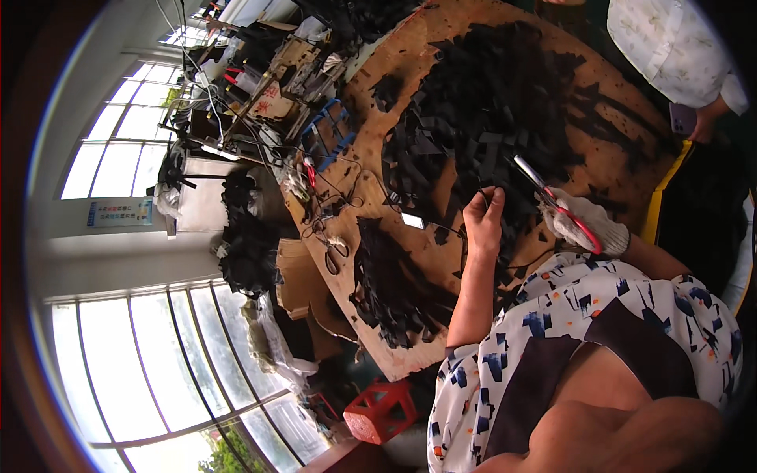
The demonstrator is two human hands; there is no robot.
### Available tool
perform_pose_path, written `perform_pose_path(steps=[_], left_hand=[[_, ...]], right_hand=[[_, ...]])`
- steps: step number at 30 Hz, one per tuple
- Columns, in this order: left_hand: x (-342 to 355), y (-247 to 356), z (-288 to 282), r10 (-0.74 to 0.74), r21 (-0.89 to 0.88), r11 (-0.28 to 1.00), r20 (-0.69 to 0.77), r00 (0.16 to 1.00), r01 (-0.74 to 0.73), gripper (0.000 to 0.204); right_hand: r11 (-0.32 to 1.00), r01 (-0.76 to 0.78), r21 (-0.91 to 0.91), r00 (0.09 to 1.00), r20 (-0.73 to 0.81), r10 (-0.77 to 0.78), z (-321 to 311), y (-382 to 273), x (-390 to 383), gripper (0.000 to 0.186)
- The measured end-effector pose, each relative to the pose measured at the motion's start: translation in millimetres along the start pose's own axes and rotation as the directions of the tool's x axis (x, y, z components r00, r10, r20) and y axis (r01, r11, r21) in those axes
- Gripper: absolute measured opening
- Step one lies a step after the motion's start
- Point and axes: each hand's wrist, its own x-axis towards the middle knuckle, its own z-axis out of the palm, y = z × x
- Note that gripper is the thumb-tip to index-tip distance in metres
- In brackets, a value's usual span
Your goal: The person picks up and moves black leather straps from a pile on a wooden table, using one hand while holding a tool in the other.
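Note:
My left hand [482, 213] is pinched on a thin black piece of material above the wooden table [367, 126]. My right hand [579, 225], in a white knit glove, grips a red-handled cutting tool [532, 175] with long silver blades angled up and left, just right of my left hand. A large heap of black cut strips [489, 94] lies beyond both hands, and a smaller black pile [386, 284] sits left of my left forearm. A white rectangular object [412, 220] with a cord and black-handled scissors [337, 254] lie nearby on the wood.
A cluttered bench [276, 94] with cables and a blue plastic frame [327, 134] stands at the upper left, with windows behind. A co-worker [662, 47] holding a phone stands at the upper right beside a yellow edge [662, 189]. A red stool [380, 414] is below the table's corner.

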Motion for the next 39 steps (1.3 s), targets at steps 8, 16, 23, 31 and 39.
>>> perform_pose_path(steps=[8, 16, 23, 31, 39], left_hand=[[-6.5, -0.9, 8.1, -0.002, 0.134, 0.991, 0.05, 0.999, -0.005, 0.013], [-7.0, -4.2, 13.9, 0.03, 0.189, 0.981, 0.069, 0.997, -0.042, 0.019], [-6.3, -3.0, 9.7, 0.012, 0.2, 0.979, 0.085, 0.996, -0.029, 0.017], [-9.7, -20.0, 14.1, -0.1, 0.066, 0.994, 0.156, 0.983, 0.091, 0.015], [-9.9, -17.6, 12.7, -0.099, 0.108, 0.991, 0.176, 0.979, 0.081, 0.015]], right_hand=[[-0.358, 0.521, -0.775, 0.701, 0.628, -0.339, -1.6, 7.0, -17.6, 0.033], [-0.089, 0.591, -0.802, 0.74, 0.583, -0.336, -29.8, 9.4, -0.3, 0.033], [-0.049, 0.62, -0.783, 0.744, 0.606, -0.282, -28.0, 9.6, -6.5, 0.034], [0.508, 0.482, -0.714, 0.876, 0.383, -0.293, -29.8, 13.5, -3.7, 0.025], [0.805, 0.252, -0.537, 0.968, 0.128, -0.218, -8.1, 13.4, -19.0, 0.027]])
